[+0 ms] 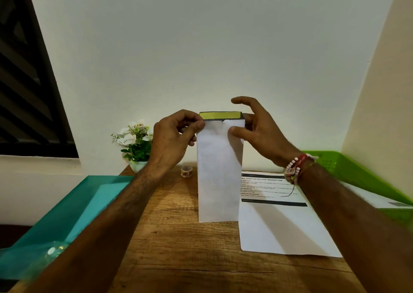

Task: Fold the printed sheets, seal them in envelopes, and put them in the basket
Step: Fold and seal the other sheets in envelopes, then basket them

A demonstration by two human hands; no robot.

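At the far left a teal basket (67, 203) stands at the edge of the bench (178, 259), and behind it there are a small plant with white flowers (136, 140) and a roll of patterned tape (186, 171). The left hand (173, 134) pinches the upper left corner of the envelope (219, 176) between the thumb and curled fingers (199, 125). The envelope is white and long, and it is held upright in the middle of the scene, above the bench. Its flap (220, 115) is open at the top and shows a yellowish strip, probably the adhesive. The right hand (257, 132) takes the upper right corner: the thumb lies on the front, some fingers are behind the edge, and the index finger is lifted free above the flap. I cannot tell if a folded sheet is already inside. I judge the envelope very light and thin, easy to bend and to crease. So it is better to hold it at the two top corners, as now, and to keep the fingers off the sticky strip. To close it, the flap needs an even press along its whole width. To the right a printed sheet (274, 225) lies flat on the bench, also light and limp. Far right is a green basket (357, 172) with white paper in it.
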